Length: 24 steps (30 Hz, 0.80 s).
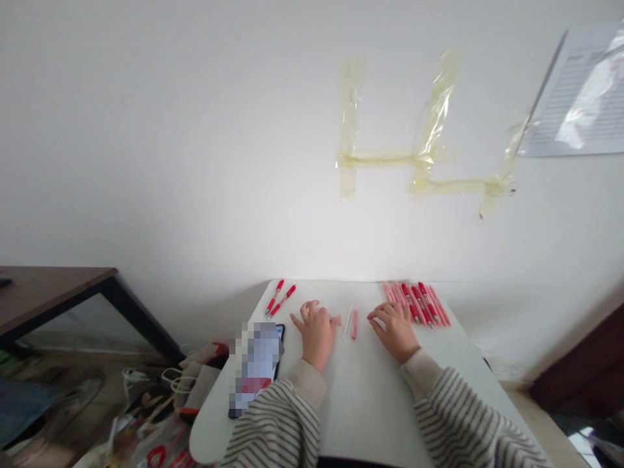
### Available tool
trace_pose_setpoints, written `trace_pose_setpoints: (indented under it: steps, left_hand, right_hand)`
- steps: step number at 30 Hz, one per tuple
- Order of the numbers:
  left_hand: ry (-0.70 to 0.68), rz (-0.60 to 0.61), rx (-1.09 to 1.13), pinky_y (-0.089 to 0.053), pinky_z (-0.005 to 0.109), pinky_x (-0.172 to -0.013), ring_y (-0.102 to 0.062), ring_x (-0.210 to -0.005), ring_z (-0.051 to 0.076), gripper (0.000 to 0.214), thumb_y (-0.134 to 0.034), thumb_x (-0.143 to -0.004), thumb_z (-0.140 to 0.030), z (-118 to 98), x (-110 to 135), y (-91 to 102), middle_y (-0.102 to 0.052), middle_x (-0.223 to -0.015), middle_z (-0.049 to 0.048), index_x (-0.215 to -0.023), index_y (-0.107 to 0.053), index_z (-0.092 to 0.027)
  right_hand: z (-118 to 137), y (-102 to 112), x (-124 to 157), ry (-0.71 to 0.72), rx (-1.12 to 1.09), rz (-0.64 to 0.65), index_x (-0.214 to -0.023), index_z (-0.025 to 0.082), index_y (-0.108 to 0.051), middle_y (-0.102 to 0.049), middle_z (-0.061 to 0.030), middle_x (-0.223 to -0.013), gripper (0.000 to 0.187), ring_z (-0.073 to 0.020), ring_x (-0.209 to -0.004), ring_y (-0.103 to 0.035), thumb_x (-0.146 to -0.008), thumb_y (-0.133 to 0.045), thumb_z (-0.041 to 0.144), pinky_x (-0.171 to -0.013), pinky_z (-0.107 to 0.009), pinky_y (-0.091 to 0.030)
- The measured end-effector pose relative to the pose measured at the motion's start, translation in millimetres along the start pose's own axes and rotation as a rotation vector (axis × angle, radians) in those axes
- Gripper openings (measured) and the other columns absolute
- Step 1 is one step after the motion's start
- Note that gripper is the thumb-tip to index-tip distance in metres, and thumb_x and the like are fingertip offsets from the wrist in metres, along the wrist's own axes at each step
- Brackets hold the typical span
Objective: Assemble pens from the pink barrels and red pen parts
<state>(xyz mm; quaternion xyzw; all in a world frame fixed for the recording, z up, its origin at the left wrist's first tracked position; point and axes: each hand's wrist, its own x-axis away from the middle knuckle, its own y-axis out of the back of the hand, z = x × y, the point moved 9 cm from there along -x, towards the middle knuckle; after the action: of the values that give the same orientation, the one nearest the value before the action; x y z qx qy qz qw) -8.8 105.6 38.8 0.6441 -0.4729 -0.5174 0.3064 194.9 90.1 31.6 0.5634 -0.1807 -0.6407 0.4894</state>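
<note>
My left hand (318,333) rests over the white table with its fingers spread. A small pink piece (338,320) lies right at its thumb side; I cannot tell whether they touch. Between my hands lie a thin white pen refill (348,320) and a pink translucent pen barrel (354,325), side by side. My right hand (396,330) is to the right of them, thumb and forefinger closed together at the tips; anything between them is too small to make out. Just beyond it lies a row of several red and pink pens and barrels (419,304), partly hidden by that hand.
Two red pens (281,302) lie at the table's back left. A phone (258,367) with a blurred screen lies along the left edge of the white table (370,403). The wall (219,162) stands directly behind. Bags and cables (190,383) clutter the floor at left.
</note>
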Motion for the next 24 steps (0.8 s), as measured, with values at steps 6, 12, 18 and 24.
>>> trace_pose_setpoints:
  steps: [6,12,18,24]
  left_hand:
    - [0.004,-0.002,-0.016,-0.028,0.073,-0.110,-0.039,-0.133,0.033,0.021,-0.061,-0.088,-0.039,1.8,1.9,5.4,-0.055,-0.135,0.0105,-0.088,-0.070,-0.021]
    - [-0.072,-0.004,-0.080,-0.029,0.067,-0.112,-0.041,-0.132,0.031,0.027,-0.059,-0.088,-0.034,4.8,22.4,16.3,-0.054,-0.137,0.0094,-0.113,-0.066,-0.025]
    - [-0.110,0.004,-0.185,-0.038,0.051,-0.109,-0.048,-0.126,0.030,0.046,-0.055,-0.090,-0.030,12.0,53.4,29.4,-0.057,-0.135,0.0105,-0.135,-0.056,-0.024]
    - [-0.063,0.056,-0.198,-0.042,0.043,-0.101,-0.053,-0.117,0.027,0.037,-0.051,-0.094,-0.034,18.3,61.0,30.5,-0.061,-0.128,0.0118,-0.125,-0.063,-0.019]
  right_hand:
    - [-1.4,-2.6,0.4,0.024,-0.001,-0.003,-0.096,0.029,-0.074,-0.067,-0.0056,-0.099,0.019,-0.0273,-0.106,-0.055,-0.095,-0.055,0.029,-0.110,-0.065,-0.028]
    - [6.8,-2.7,1.9,0.149,-0.091,0.011,-0.103,0.024,-0.073,-0.068,-0.0098,-0.104,0.022,-0.0277,-0.107,-0.055,-0.094,-0.053,0.021,-0.096,-0.049,-0.049]
    - [18.3,-13.0,17.7,0.204,-0.092,0.097,-0.120,0.020,-0.067,-0.066,-0.0100,-0.123,0.032,-0.0271,-0.116,-0.055,-0.093,-0.051,0.015,-0.102,-0.048,-0.051]
    - [20.9,-20.4,25.0,0.210,-0.055,0.141,-0.121,0.019,-0.067,-0.067,-0.0108,-0.124,0.032,-0.0258,-0.116,-0.057,-0.095,-0.049,0.016,-0.103,-0.045,-0.052]
